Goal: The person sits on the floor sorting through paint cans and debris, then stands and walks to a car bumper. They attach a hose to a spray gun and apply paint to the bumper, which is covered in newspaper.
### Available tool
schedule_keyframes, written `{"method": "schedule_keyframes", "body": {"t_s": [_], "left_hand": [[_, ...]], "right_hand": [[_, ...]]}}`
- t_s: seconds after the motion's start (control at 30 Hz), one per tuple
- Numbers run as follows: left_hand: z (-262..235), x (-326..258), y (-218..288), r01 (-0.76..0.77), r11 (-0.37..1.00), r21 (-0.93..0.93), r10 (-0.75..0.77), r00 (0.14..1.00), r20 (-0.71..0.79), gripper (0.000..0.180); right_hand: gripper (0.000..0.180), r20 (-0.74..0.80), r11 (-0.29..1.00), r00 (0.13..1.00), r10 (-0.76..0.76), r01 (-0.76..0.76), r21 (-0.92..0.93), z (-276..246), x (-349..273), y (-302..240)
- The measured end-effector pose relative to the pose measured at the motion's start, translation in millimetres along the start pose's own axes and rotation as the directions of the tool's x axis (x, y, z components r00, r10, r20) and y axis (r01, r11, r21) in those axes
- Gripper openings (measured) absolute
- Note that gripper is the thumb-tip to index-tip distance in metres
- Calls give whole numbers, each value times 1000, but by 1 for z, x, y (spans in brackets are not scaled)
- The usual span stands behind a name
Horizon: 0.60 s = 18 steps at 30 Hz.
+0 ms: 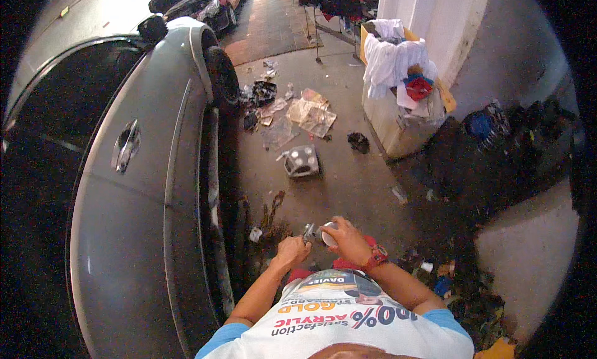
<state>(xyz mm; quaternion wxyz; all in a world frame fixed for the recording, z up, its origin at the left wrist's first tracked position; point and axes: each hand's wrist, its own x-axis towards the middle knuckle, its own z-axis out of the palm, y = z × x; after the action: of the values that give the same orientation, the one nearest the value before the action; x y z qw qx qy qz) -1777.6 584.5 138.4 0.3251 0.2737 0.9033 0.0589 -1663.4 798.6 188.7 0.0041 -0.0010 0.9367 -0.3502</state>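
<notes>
In front of my body, my left hand (pixel 293 252) is closed around a small silver metal tool (pixel 309 231) that pokes out beyond the fingers. Its exact kind is too small to make out. Close beside it, my right hand (pixel 349 242), with a red watch (pixel 377 254) on the wrist, grips a round white cup (pixel 328 235) from its right side. The cup and the tool are very near each other, and I cannot tell whether they touch. Part of the cup is hidden by my right fingers.
A grey car (pixel 127 203) runs along my left. Ahead on the floor lie a grey-and-white boxy object (pixel 301 160), crumpled paper and plastic (pixel 311 114) and a dark wad (pixel 358 142). White cloths (pixel 398 57) drape a bin at right, beside dark clutter (pixel 491 132). More litter lies by my right.
</notes>
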Motion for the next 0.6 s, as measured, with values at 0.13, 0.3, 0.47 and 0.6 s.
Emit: {"method": "schedule_keyframes", "body": {"t_s": [0.13,0.3,0.47,0.6], "left_hand": [[-70,148,31,-44,997,70,40,998,52,50],[-126,307,48,25,1000,12,-24,998,-55,48],[-255,412,79,193,974,-115,-205,974,-99,50],[-328,511,68,367,915,-170,-390,912,-130,51]], "right_hand": [[68,18,991,991,132,-132,-3,-47,106,88],[72,130,999,991,41,-38,-26,-102,268,206],[72,250,990,961,-120,133,-36,-194,447,255],[45,210,934,914,-348,357,-6,-230,593,295]]}}
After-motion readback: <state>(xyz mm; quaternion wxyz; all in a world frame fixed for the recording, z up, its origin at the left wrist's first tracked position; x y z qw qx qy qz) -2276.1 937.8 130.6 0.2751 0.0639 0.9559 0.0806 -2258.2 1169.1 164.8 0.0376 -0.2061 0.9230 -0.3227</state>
